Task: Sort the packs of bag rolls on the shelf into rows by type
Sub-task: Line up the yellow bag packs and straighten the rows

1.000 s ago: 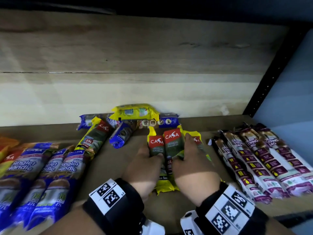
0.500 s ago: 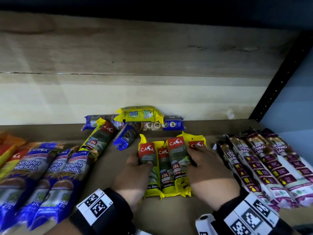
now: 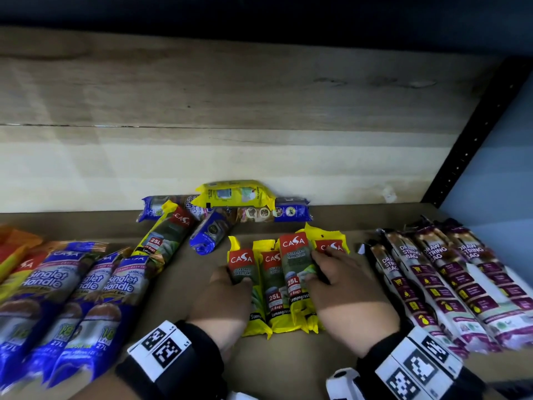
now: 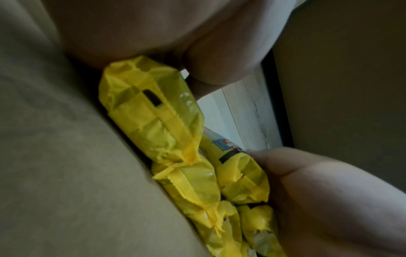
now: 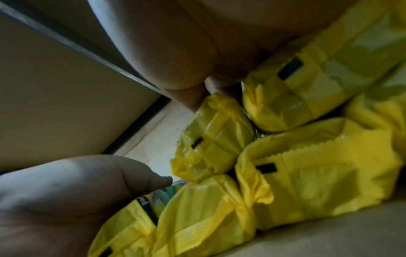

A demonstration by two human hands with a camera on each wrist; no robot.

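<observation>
Four yellow CASA packs [image 3: 291,272] with red labels lie side by side in the middle of the shelf [image 3: 178,290]. My left hand [image 3: 230,280] grips the leftmost pack [image 3: 243,261], thumb on top and fingers at its left edge. The fingers of my right hand [image 3: 317,264] lie flat over the rightmost pack [image 3: 328,241], its thumb against the third pack. The yellow tail ends [image 4: 158,125] show beside my left hand [image 4: 232,118] in the left wrist view. In the right wrist view they [image 5: 307,182] crowd next to my right hand [image 5: 178,139].
Blue Singlet Handle packs [image 3: 86,287] form a row at the left, with orange packs [image 3: 14,249] beyond them. Purple-and-white Draw String Bag packs [image 3: 450,284] fill the right. At the back wall lies a mixed pile: a yellow pack [image 3: 233,194], blue packs [image 3: 291,212], a slanted CASA pack [image 3: 164,241].
The yellow packs were bunched and overlapping under both hands. They now lie spread side by side, and my hands have moved apart to the row's outer packs.
</observation>
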